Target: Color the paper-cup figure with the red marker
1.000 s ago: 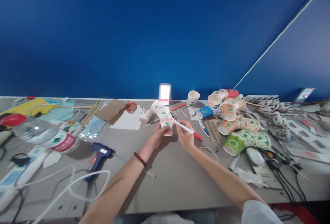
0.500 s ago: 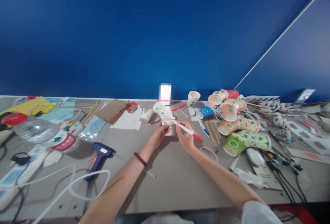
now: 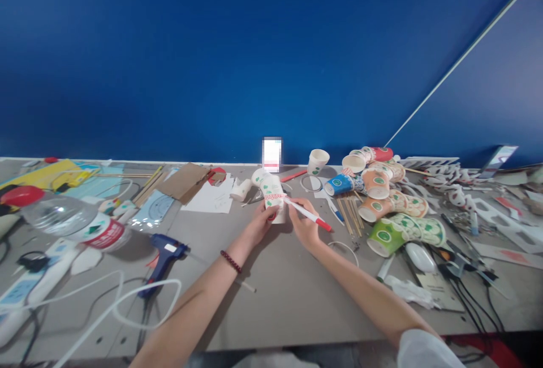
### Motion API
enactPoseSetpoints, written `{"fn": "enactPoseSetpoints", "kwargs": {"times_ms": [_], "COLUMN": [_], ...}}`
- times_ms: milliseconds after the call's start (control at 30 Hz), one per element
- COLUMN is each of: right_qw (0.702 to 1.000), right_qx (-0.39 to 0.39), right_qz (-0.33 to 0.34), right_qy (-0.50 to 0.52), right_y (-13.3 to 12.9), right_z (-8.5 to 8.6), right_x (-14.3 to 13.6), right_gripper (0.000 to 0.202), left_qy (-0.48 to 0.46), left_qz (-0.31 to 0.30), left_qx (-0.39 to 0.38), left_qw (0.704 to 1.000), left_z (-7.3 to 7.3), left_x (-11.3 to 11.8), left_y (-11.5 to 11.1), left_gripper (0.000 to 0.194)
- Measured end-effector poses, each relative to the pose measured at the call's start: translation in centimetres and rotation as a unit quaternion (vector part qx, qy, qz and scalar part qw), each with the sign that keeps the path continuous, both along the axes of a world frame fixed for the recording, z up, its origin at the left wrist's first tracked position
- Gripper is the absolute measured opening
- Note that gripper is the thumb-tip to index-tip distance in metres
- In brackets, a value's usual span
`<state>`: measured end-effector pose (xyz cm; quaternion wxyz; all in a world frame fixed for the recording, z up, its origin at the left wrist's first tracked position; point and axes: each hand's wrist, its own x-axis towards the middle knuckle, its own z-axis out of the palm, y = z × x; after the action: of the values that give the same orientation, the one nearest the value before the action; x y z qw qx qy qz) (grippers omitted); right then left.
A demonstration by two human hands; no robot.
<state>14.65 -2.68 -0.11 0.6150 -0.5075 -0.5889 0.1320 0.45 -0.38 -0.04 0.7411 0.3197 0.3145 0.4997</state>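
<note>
Holds a bent row of paper cups [image 3: 275,187] in the left hand [image 3: 259,224], with fingers closed round its near end and thumb across the front. Has this row at mid-width on the table [image 3: 275,306], nearer to the far edge than to the near edge, with its far end bent leftward. Shows green leaf prints on white sides, plus a band of red pattern across the row. Pinches a red-ended marker [image 3: 313,217] in the right hand [image 3: 305,224], fingers drawn in snugly on the white barrel, tip toward the red pattern. Cannot tell whether touching there or just short of the cup wall. Wears a beaded bracelet [image 3: 231,262] on the left wrist. Faces a bright blurred screen [image 3: 272,154] at the far edge, straight behind the row, and an upright white cup [image 3: 318,162] farther right along that edge. Has a small cup piece [image 3: 240,189] just left of the row, then white paper [image 3: 208,198] and brown cardboard [image 3: 182,183] toward the far left corner. Has also a clear bottle [image 3: 63,216] on its side by the left edge, a power strip [image 3: 36,283] toward the near left corner and a blue glue gun [image 3: 162,266] right of the bottle. Includes wooden sticks [image 3: 350,215] and a heap of coloured cups [image 3: 376,208] toward the right edge, with black cables [image 3: 473,308] toward the near right corner
</note>
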Motion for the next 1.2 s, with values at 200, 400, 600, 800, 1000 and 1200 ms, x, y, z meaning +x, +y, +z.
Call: {"fn": "enactPoseSetpoints", "kwargs": {"times_ms": [200, 400, 600, 800, 1000, 1200], "right_qw": [1.0, 1.0, 1.0, 1.0, 1.0, 1.0], "right_qx": [0.006, 0.006, 0.004, -0.005, -0.006, -0.005], "right_qz": [0.002, 0.001, 0.004, 0.015, 0.026, 0.023], "right_qy": [-0.011, -0.016, -0.014, -0.012, -0.007, -0.003], "right_y": [0.06, 0.06, 0.06, 0.11, 0.07, 0.07], "right_z": [-0.1, -0.18, -0.27, -0.58, -0.59, -0.48], "right_x": [0.05, 0.01, 0.03, 0.1, 0.13, 0.12], "right_gripper": [0.014, 0.012, 0.012, 0.012, 0.011, 0.01], "left_qy": [-0.001, -0.013, -0.015, -0.013, -0.014, -0.011], "left_qz": [-0.005, -0.007, 0.001, -0.001, -0.005, -0.007], "left_qx": [0.007, 0.009, -0.007, -0.004, 0.0, 0.0], "left_qw": [1.0, 1.0, 1.0, 1.0, 1.0, 1.0], "left_z": [-0.25, -0.42, -0.21, -0.27, -0.29, -0.28], "left_x": [-0.11, -0.11, -0.09, -0.09, -0.14, -0.09], "left_y": [0.03, 0.05, 0.01, 0.07, 0.07, 0.08], "left_gripper": [0.046, 0.045, 0.047, 0.049, 0.049, 0.049]}}
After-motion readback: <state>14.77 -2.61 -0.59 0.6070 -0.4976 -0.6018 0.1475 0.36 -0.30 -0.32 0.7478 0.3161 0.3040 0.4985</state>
